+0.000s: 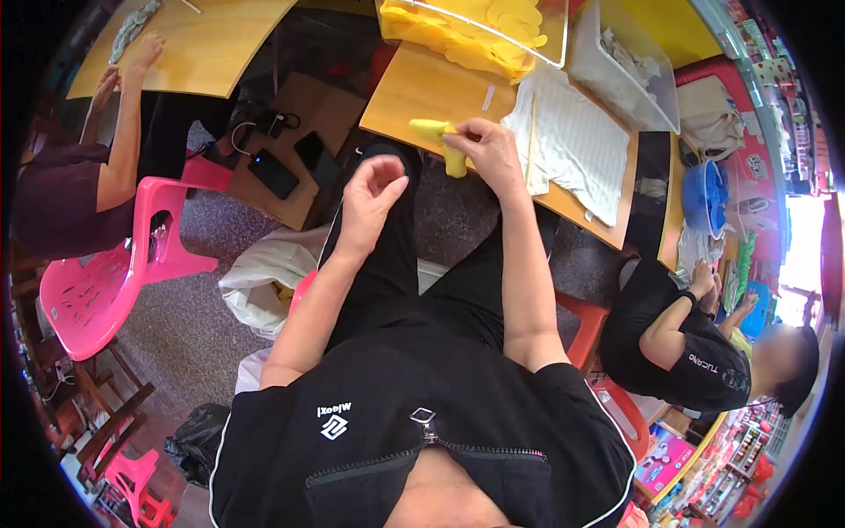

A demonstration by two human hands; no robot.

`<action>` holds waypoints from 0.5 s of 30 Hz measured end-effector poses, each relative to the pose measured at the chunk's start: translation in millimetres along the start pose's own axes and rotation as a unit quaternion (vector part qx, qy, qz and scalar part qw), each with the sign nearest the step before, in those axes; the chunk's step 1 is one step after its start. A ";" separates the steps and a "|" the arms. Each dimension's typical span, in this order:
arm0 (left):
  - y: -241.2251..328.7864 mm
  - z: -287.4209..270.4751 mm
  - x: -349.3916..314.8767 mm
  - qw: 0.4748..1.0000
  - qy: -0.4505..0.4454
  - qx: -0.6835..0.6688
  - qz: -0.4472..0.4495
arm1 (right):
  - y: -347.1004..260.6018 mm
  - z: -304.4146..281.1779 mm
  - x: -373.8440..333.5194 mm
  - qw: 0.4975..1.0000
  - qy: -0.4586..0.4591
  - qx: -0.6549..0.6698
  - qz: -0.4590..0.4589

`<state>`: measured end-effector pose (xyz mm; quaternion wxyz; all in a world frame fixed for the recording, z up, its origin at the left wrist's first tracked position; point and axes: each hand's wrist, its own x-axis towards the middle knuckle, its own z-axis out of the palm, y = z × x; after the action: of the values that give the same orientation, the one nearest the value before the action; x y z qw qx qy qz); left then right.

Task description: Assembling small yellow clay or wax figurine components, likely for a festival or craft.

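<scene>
My right hand (489, 151) pinches a small yellow cloth piece (454, 162) between thumb and fingertips, above the near edge of the wooden table (398, 88). The cloth piece bends, one end pointing left and the other hanging down. Over my lap, left of the cloth and apart from it, my left hand (373, 201) has curled fingers with a gap to the thumb, and nothing shows in it. A white ribbed cloth (576, 145) lies on the table to the right of my right hand.
A clear bin of yellow pieces (466, 31) and a translucent bin (607, 88) stand at the far side. Left are a cardboard sheet (321, 106) with a phone, a pink chair (110, 295) and a white sack (264, 277). Other people sit left and right.
</scene>
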<state>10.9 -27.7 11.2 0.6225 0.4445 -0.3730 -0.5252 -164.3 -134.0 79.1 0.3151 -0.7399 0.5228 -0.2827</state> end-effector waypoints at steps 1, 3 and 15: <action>14.5 9.2 2.8 0.996 0.034 0.076 0.029 | -4.2 -3.9 -2.3 0.997 -0.069 0.031 0.002; 53.1 23.0 10.6 0.914 -0.004 0.370 0.168 | -3.5 -3.1 -5.6 0.991 -0.127 0.039 -0.005; 30.7 5.6 17.7 0.932 -0.023 -0.207 -0.296 | -6.1 10.1 -69.7 0.905 -0.016 0.404 0.133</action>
<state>18.5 -44.5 42.0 0.5084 0.3837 -0.1213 -0.7613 -173.5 -64.3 71.1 0.6304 -0.4768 0.4523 -0.4132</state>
